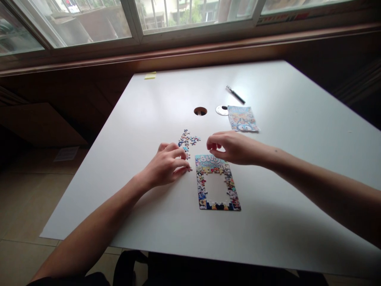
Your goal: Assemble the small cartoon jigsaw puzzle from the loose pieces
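Observation:
A jigsaw puzzle [201, 190] lies on the white table, its border joined into a frame around a bare middle. Left of it, my left hand [170, 166] is bent, with a small puzzle piece [189, 169] at the tips of thumb and forefinger. Beyond those fingers is a loose pile of puzzle pieces [185, 139], partly hidden by the hand. My right hand [228, 147] hovers over the puzzle's top right corner, fingers curled in toward the thumb; whatever they may hold is too small to make out.
A printed picture sheet [244, 118] lies past my right hand, overlapping a round silver cover [221, 110]. Left of that is a cable hole [200, 111] in the table [282, 190]. Farther back are a black pen [235, 95] and a yellow sticker [150, 75].

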Tool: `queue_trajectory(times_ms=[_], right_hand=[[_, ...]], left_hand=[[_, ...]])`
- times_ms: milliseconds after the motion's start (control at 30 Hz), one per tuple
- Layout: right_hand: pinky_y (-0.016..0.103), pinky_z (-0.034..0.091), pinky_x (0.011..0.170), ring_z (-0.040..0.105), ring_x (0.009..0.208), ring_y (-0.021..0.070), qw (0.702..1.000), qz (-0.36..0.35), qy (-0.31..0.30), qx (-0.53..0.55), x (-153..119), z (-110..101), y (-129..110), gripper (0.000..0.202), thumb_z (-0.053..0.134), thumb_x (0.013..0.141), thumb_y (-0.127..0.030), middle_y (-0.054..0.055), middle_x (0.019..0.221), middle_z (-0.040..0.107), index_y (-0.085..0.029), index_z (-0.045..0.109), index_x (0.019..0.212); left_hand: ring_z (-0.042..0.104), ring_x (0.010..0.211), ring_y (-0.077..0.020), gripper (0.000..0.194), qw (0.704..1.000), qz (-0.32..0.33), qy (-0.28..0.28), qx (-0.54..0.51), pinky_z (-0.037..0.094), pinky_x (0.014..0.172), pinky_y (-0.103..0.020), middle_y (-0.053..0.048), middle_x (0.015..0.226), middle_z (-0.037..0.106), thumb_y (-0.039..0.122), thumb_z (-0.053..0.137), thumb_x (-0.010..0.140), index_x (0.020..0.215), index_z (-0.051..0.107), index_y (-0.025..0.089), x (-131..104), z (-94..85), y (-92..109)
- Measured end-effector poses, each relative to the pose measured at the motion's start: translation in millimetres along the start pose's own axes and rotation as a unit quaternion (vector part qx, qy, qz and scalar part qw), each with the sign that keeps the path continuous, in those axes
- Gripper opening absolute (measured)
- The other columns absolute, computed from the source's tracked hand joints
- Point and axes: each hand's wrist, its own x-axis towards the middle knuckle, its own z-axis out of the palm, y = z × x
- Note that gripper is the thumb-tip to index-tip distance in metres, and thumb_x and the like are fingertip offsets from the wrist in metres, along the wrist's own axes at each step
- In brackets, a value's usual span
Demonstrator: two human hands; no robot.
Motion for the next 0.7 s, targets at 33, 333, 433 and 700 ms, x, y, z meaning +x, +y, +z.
queue_trajectory(times_ms=[33,333,433,700], right_hand=[[0.033,0.043,0.066,0.058,0.075,0.0183,1.0,-0.007,-0.003,0.009,0.3,1.5,-5.5,0.01,0.053,0.087,-0.023,0.007,0.086,0.068,-0.019,0.062,0.087],[0.033,0.041,0.067,0.056,0.076,0.0191,0.998,-0.045,-0.009,0.035,4.1,9.1,-22.9,0.007,0.055,0.085,-0.019,0.006,0.082,0.065,-0.02,0.062,0.082],[0.033,0.041,0.068,0.056,0.076,0.0191,0.998,-0.05,-0.012,0.036,3.1,9.1,-24.0,0.007,0.055,0.085,-0.018,0.006,0.082,0.065,-0.02,0.062,0.083],[0.034,0.041,0.069,0.057,0.077,0.0202,0.998,-0.037,-0.017,0.045,-2.3,11.3,-16.6,0.007,0.056,0.085,-0.021,0.006,0.082,0.066,-0.02,0.063,0.085]], left_hand=[[0.055,0.105,-0.0222,0.015,1.0,0.002,-0.002,-0.009,0.031,0.093,-0.042,0.0,0.105,0.071,0.025,0.061,0.093,0.097,0.074,0.032,0.0,-0.7,0.1],[0.056,0.099,-0.0225,0.014,0.999,-0.029,-0.02,0.006,0.028,0.092,-0.042,0.0,0.096,0.072,0.038,0.066,0.089,0.083,0.07,0.026,-0.1,-7.8,4.7],[0.056,0.101,-0.0202,0.011,0.999,-0.023,-0.037,-0.029,0.027,0.093,-0.041,0.001,0.097,0.073,0.028,0.062,0.093,0.09,0.072,0.03,-0.5,-10.6,3.3],[0.057,0.098,-0.0206,0.006,0.998,-0.04,-0.045,-0.035,0.027,0.092,-0.041,0.002,0.09,0.072,0.031,0.067,0.084,0.083,0.072,0.028,-1.1,-20.1,-3.5]])
